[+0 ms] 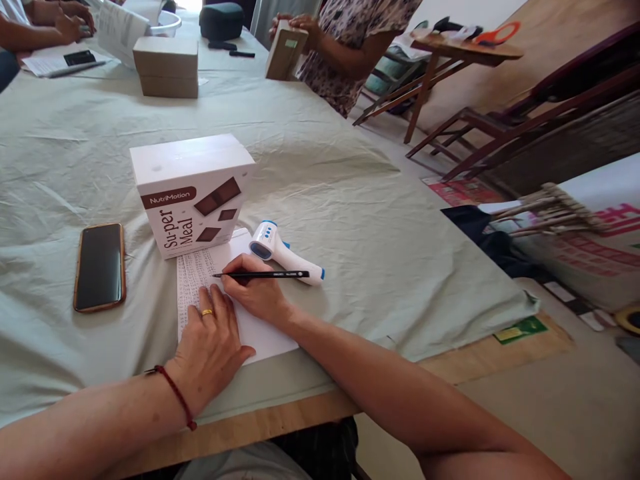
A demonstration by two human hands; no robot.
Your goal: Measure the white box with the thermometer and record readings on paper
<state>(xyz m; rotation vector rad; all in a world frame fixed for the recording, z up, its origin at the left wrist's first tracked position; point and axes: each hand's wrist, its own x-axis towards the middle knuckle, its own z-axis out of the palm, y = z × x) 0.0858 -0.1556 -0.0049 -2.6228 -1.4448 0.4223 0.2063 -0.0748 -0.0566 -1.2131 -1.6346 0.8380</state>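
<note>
Between the fingers of my right hand (pixel 257 290) is a black pen (pixel 280 274), its tip over a sheet of paper (pixel 265 337) with rows of small handwriting. My left hand (pixel 210 340) lies flat on the same sheet, fingers stretched out, a gold ring on one finger and a red cord at the wrist. Just behind the sheet stands a white and brown box (pixel 193 197) printed "Su-per Meal", covering the sheet's far part. A white and blue infrared thermometer (pixel 287 257) lies right beside my right hand. Farther left rests a phone (pixel 100 267) with a dark screen.
A light cloth (pixel 400 287) covers the table. At the far side are a cardboard box (pixel 167 70), a dark case (pixel 222 21) and another person's hands (pixel 305 28) holding a box (pixel 287 52). A wooden stool (pixel 450 50) with orange scissors (pixel 497 35) stands at the right.
</note>
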